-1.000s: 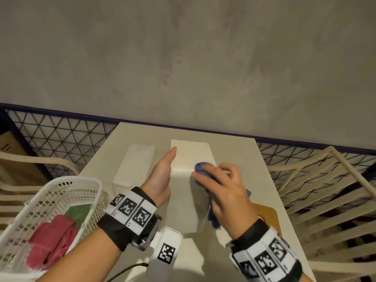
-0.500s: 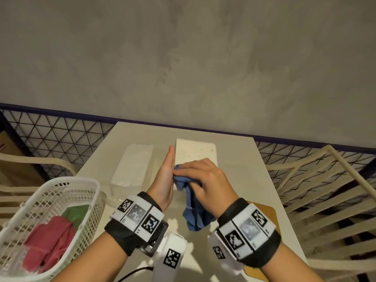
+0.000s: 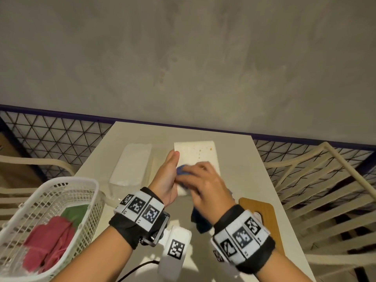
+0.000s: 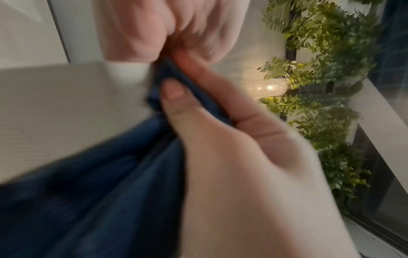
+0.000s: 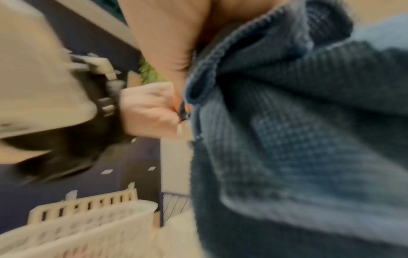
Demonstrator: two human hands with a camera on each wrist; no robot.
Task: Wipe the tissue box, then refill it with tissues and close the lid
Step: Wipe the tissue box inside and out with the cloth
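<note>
The white tissue box (image 3: 196,154) lies on the table with brown specks on its top. My left hand (image 3: 165,178) stands upright against the box's left side, fingers straight. My right hand (image 3: 205,183) grips a bunched blue cloth (image 3: 180,171) on the box top, right beside the left palm; the cloth's loose end (image 3: 200,221) hangs below the wrist. In the left wrist view the cloth (image 4: 88,192) is crowded between the left thumb and forefinger next to the box (image 4: 55,104). The right wrist view is mostly filled by the cloth (image 5: 298,139). A clear-wrapped tissue pack (image 3: 132,163) lies left of the box.
A wooden lid (image 3: 259,207) lies on the table (image 3: 234,159) at the right, partly under my right wrist. A white plastic basket (image 3: 18,216) with red and green cloths sits at the front left. Cream chairs stand on both sides, and a wall is behind.
My right hand has swept the blue cloth leftward across the box top until it meets the left palm. The left hand has stayed against the box's side.
</note>
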